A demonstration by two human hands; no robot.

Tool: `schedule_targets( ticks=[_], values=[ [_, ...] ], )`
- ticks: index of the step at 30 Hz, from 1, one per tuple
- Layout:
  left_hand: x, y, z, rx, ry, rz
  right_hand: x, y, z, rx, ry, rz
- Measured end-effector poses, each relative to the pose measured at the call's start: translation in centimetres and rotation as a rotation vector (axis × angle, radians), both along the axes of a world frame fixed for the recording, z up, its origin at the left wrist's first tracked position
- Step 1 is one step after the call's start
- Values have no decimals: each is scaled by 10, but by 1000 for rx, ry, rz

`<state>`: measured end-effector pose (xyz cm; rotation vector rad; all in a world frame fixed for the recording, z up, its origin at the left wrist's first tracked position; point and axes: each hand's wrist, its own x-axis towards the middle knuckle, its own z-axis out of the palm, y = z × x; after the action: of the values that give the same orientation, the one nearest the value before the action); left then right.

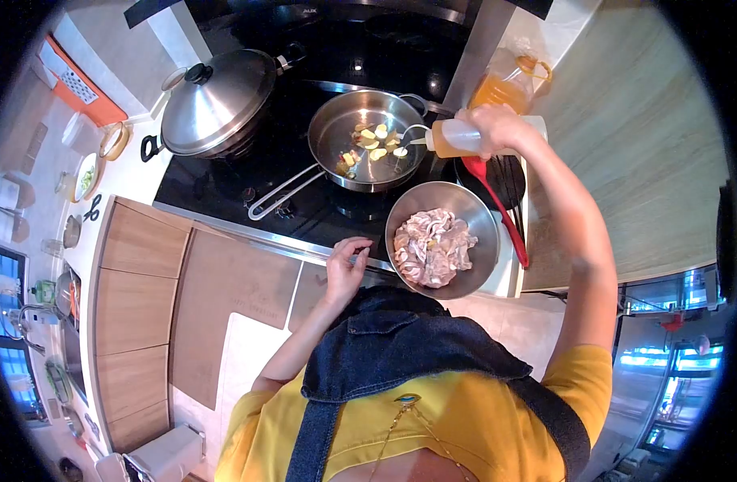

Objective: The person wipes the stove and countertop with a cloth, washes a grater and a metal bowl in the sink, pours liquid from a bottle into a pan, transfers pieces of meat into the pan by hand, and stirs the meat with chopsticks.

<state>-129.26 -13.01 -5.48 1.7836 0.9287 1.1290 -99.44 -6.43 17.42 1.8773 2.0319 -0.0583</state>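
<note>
My right hand (501, 128) is wrapped round a clear squeeze bottle (455, 139) of yellowish liquid. The bottle is tipped on its side, and its bent nozzle points into a steel frying pan (327, 128). In the pan lie several pale yellow slices (375, 140), which look like ginger, with some browned bits. My left hand (347, 269) rests near the front edge of the cooktop, holding nothing, its fingers loosely bent and apart from the thumb. Just right of it stands a steel bowl (486, 265) of raw meat pieces (434, 249).
A lidded wok (218, 104) sits on the left of the black cooktop (296, 229). The pan handle (280, 194) sticks out front-left. A red utensil (503, 205) lies right of the bowl, with a large oil jug (509, 84) behind. A green-filled dish (86, 177) is at left.
</note>
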Motion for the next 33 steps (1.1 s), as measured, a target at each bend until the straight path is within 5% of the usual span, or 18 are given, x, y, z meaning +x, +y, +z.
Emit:
schedule_targets(
  ticks=[24, 33],
  values=[
    [8, 2, -7, -23, 8, -14, 1, 7, -6, 2, -20, -13],
    [22, 20, -23, -166, -83, -29, 14, 6, -44, 212, 1088, -74]
  ],
)
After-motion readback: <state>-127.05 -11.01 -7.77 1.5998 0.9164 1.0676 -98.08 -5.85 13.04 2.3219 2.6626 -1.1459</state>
